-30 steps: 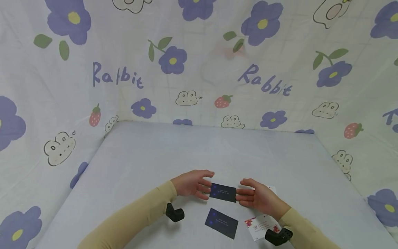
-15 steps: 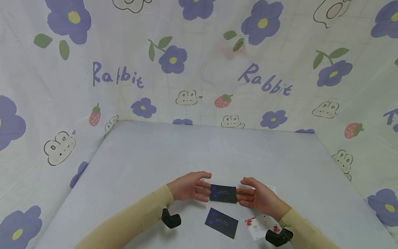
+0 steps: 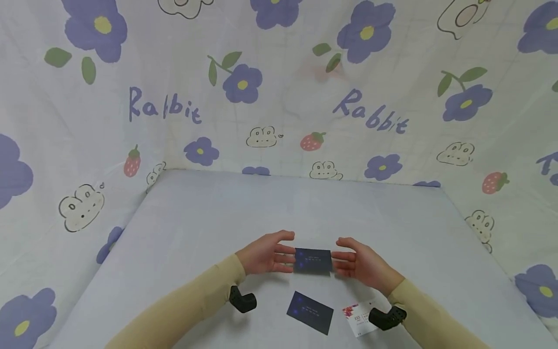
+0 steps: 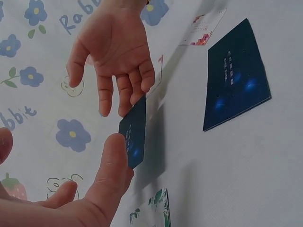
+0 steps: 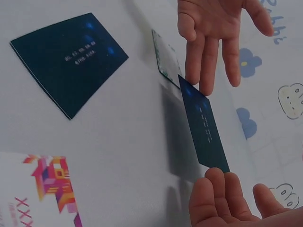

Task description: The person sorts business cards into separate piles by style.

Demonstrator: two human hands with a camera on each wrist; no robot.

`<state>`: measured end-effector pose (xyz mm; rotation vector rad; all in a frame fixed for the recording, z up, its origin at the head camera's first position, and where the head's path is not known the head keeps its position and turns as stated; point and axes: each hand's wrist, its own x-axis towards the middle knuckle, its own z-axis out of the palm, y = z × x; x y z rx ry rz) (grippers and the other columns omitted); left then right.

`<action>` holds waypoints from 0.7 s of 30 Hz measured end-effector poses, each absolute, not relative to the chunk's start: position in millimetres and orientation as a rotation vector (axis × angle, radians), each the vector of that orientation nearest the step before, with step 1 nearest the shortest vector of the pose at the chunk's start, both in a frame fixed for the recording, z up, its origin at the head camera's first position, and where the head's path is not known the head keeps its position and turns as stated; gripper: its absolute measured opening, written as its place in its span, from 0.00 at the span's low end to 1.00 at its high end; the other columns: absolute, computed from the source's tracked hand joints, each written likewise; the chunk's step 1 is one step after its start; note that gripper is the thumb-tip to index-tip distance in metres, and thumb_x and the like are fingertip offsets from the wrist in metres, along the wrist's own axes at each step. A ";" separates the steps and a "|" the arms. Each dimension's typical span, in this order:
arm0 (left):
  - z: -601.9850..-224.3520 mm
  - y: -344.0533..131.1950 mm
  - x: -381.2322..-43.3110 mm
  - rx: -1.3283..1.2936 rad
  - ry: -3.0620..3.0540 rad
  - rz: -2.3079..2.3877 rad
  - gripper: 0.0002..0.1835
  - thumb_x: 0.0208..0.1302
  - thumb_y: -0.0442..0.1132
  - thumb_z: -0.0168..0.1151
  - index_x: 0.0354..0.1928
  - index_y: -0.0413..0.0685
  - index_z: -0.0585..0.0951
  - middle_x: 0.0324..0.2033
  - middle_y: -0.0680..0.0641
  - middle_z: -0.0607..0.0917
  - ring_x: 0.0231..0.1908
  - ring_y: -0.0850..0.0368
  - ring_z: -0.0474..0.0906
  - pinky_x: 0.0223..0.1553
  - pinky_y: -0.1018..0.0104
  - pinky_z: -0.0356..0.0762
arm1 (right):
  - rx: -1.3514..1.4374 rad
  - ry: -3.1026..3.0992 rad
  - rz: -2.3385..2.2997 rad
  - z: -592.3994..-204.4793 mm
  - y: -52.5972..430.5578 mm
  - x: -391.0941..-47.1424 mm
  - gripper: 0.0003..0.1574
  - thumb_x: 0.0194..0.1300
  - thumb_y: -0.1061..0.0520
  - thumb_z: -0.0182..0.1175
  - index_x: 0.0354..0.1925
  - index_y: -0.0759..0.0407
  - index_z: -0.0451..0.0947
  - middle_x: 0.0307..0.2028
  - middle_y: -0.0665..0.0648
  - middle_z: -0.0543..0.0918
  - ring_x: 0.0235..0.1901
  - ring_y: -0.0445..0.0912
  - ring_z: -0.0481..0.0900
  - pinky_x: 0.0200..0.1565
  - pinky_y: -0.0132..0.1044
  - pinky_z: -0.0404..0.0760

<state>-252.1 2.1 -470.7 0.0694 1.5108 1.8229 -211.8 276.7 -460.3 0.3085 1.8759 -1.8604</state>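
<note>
A dark blue business card (image 3: 313, 261) is held up between the fingertips of both hands, and its shadow falls on the table below. At its left edge are the fairly straight fingers of my left hand (image 3: 267, 254). My right hand (image 3: 368, 266) touches the opposite edge the same way, palm facing inward. Both thumbs stand off the card. Nearer me lies a second dark blue card (image 3: 310, 312), flat on the table. In the right wrist view its edge (image 5: 40, 81) looks layered, like a small stack.
A white card with red and orange print (image 3: 359, 320) lies at the near right, partly covered by the right wrist's black camera (image 3: 387, 318). A white card with green leaves (image 4: 150, 210) lies near the left hand. Patterned curtains (image 3: 279, 97) surround the white table (image 3: 261, 208).
Both hands have risen together and away from me, carrying the dark blue card off the table. The other dark card and the red-printed card have stayed put.
</note>
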 end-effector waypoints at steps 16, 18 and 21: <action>-482.9 7.6 -261.1 0.056 1.493 1.818 0.38 0.75 0.53 0.52 0.79 0.44 0.57 0.74 0.24 0.61 0.73 0.27 0.62 0.64 0.43 0.77 | 0.356 1.863 -1.859 -466.3 278.8 -220.8 0.41 0.80 0.43 0.45 0.77 0.65 0.50 0.56 0.61 0.82 0.40 0.43 0.82 0.44 0.33 0.81; -483.8 7.5 -261.2 0.053 1.496 1.816 0.38 0.75 0.53 0.51 0.79 0.43 0.57 0.74 0.24 0.60 0.73 0.26 0.61 0.63 0.43 0.78 | 0.353 1.875 -1.846 -466.7 278.0 -220.4 0.41 0.80 0.43 0.46 0.77 0.66 0.51 0.58 0.63 0.82 0.41 0.43 0.82 0.44 0.33 0.81; -484.4 6.9 -261.1 0.051 1.504 1.810 0.37 0.76 0.53 0.51 0.79 0.42 0.57 0.73 0.23 0.60 0.73 0.26 0.61 0.63 0.42 0.78 | 0.334 1.893 -1.818 -466.6 276.4 -219.5 0.42 0.80 0.43 0.45 0.78 0.67 0.50 0.63 0.68 0.78 0.42 0.44 0.82 0.45 0.33 0.81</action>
